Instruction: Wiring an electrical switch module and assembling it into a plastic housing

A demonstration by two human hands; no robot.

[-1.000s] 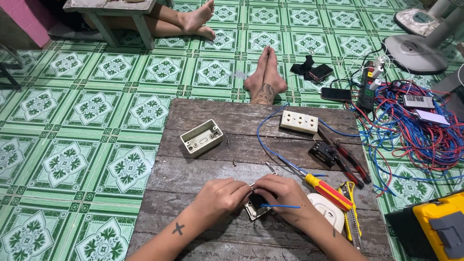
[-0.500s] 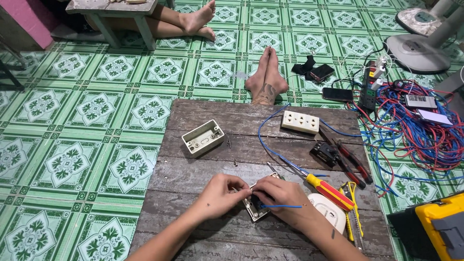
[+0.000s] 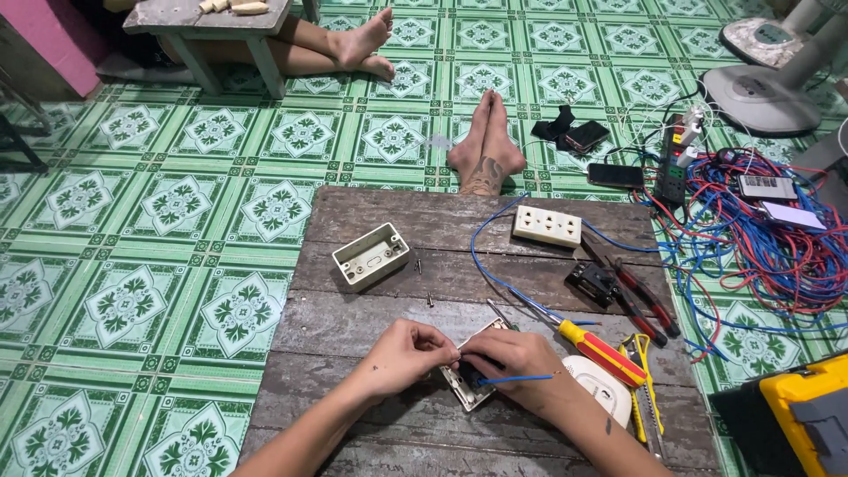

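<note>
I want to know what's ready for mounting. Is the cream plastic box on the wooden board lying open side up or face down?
Open side up: the cream box shows its hollow interior, lying empty on the wooden board.

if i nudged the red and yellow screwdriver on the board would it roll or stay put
The screwdriver looks rigid with a roundish handle, so it might roll a little. The wooden board looks rough and flat, which likely stops it soon.

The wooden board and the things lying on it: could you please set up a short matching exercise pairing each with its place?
Things:
1. empty mounting box
2. outlet strip
3. screwdriver
4. switch plate

Places:
A. far edge, by the blue wire
B. between both hands
C. left part of the wooden board
D. right of the right hand

Pairs: 1-C, 2-A, 3-D, 4-B
</note>
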